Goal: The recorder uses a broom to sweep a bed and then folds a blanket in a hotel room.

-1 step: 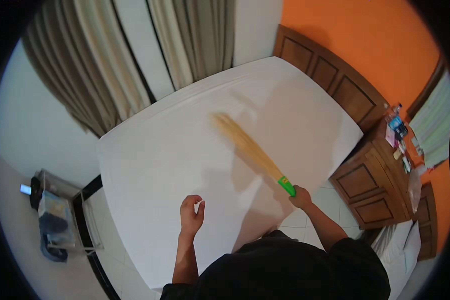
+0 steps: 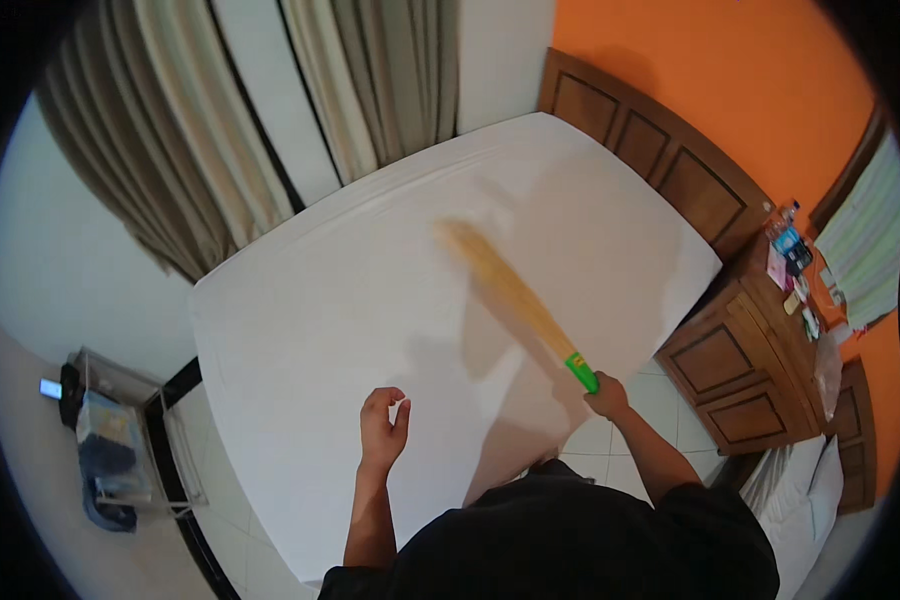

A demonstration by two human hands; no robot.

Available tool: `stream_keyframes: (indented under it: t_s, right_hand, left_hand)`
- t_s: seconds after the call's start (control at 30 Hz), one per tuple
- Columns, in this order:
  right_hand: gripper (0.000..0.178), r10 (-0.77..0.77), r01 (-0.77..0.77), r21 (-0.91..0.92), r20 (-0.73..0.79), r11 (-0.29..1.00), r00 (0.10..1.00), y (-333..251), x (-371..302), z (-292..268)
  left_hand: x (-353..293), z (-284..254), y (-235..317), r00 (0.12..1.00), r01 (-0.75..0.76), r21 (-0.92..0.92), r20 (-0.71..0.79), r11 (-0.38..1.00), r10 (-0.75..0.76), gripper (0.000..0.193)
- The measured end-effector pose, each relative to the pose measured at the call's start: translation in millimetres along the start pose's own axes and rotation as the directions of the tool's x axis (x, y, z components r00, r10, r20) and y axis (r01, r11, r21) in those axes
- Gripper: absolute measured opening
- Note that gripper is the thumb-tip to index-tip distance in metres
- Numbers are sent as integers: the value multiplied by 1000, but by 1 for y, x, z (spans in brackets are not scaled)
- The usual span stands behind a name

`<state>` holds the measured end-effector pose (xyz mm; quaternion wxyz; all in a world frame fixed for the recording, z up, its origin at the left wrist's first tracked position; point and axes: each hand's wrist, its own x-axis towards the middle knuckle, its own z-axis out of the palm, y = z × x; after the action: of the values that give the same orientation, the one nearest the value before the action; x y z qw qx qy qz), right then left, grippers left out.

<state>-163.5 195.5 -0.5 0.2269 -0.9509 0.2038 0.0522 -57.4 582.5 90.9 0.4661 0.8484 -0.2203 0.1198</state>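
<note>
My right hand (image 2: 606,396) is closed round the green handle of a bed broom (image 2: 510,292). Its long straw-coloured bristles point up and left over the white fitted sheet (image 2: 310,340) of a mattress, and their tips are blurred by motion. Whether the tips touch the sheet I cannot tell. Over the near part of the bed hovers my left hand (image 2: 382,430), loosely curled, with a gap between thumb and fingers and nothing in it.
A wooden headboard (image 2: 660,145) stands at the far right, beside a wooden cabinet (image 2: 740,350) carrying a plastic bottle (image 2: 783,225) and small items. Curtains (image 2: 185,140) hang behind the bed. At left is a clear-sided rack (image 2: 165,430); white pillows (image 2: 805,500) lie at lower right.
The broom and my right hand have shifted slightly to the right, the bristle tips sweeping right across the sheet. My left hand stays nearly in place.
</note>
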Motion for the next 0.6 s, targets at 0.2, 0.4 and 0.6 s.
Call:
stream_keyframes:
  t_s: [0.2,0.4,0.6]
  right_hand:
    - [24,541,-483,466,10,741,841,150,32,-42]
    - [19,769,-449,849,83,279,634,266,145,-33]
    - [27,338,-367,197,166,909,926,210,162,86]
  left_hand:
    - [40,78,44,996,-51,32,69,998,48,9]
    - [25,162,75,989,129,66,61,989,-133,8]
    - [57,219,125,963,228,78,128,971,-236,7]
